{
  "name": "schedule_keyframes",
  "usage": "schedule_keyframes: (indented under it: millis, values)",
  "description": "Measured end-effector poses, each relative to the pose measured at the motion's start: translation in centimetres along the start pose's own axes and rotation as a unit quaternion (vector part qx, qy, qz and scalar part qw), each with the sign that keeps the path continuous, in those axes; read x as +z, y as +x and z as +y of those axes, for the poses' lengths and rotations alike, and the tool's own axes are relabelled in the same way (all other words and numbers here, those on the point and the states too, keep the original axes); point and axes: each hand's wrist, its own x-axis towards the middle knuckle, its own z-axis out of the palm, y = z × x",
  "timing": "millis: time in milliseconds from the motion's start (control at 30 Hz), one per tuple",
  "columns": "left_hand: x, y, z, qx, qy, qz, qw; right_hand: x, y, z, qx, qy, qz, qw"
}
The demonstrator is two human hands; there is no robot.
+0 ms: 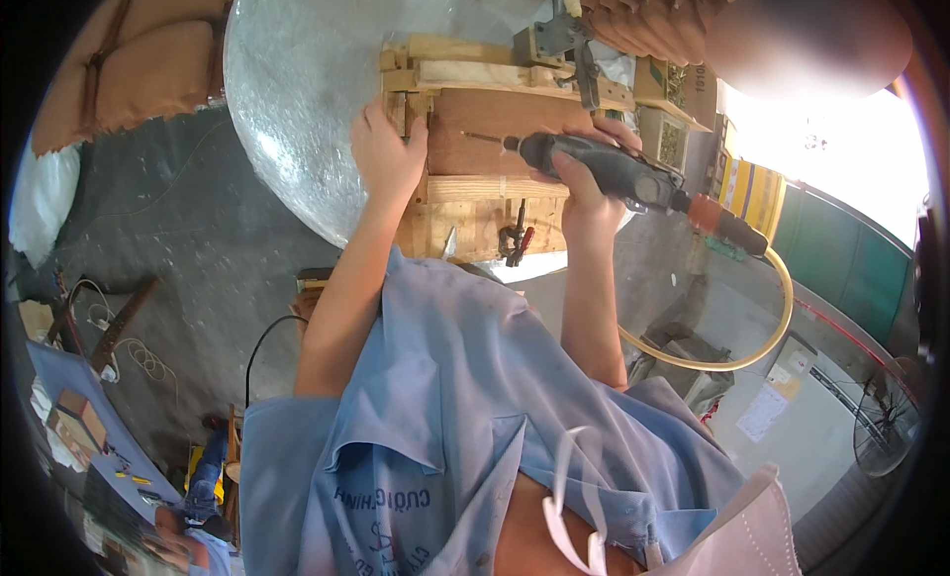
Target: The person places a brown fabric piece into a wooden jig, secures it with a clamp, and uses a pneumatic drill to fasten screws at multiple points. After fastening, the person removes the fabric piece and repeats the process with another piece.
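My left hand (384,158) rests on the left edge of a brown wooden board (485,131) that is clamped in a pale wooden frame (475,76). In my right hand (586,175) I grip a dark grey pneumatic tool (614,170), and its thin bit touches the board. A yellow air hose (762,319) runs from the tool's orange coupling (722,223) and loops down to the right. A metal clamp (564,37) sits at the frame's top right.
The frame lies on a round shiny metal table (297,91). Small red-handled clamps (515,241) hang at its near edge. Cardboard boxes (673,111) stand to the right, sacks (148,71) at upper left. A fan (886,418) is at lower right, and cables lie on the grey floor (198,249).
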Motion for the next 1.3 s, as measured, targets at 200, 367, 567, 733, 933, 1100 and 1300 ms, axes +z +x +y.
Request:
schedule_keyframes:
  millis: [200, 367, 567, 733, 933, 1100, 1300]
  values:
    - [4.1, 0.1, -0.1, -0.111, 0.096, -0.044, 0.988, 3.6, 3.6, 3.6, -0.062, -0.123, -0.058, 0.989]
    - [3.5, 0.2, 0.5, -0.128, 0.095, -0.053, 0.986, 5.3, 4.9, 6.3, -0.091, -0.139, -0.093, 0.982]
    - [3.8, 0.4, 0.2, -0.143, 0.097, -0.064, 0.983, 5.8, 5.7, 7.4, -0.092, -0.156, -0.102, 0.978]
    - [3.8, 0.2, 0.1, -0.132, 0.098, -0.060, 0.985, 5.9, 5.7, 7.7, -0.078, -0.139, -0.095, 0.983]
    - [4.0, -0.1, -0.3, -0.136, 0.088, -0.069, 0.984, 7.7, 5.7, 7.8, -0.103, -0.198, -0.115, 0.968]
    - [3.8, 0.8, -0.5, -0.105, 0.056, -0.044, 0.992, 8.2, 6.3, 9.5, -0.143, -0.197, -0.148, 0.958]
    - [3.6, 0.7, 0.2, -0.125, 0.065, -0.060, 0.988, 6.1, 6.1, 5.7, 0.018, -0.062, -0.107, 0.992]
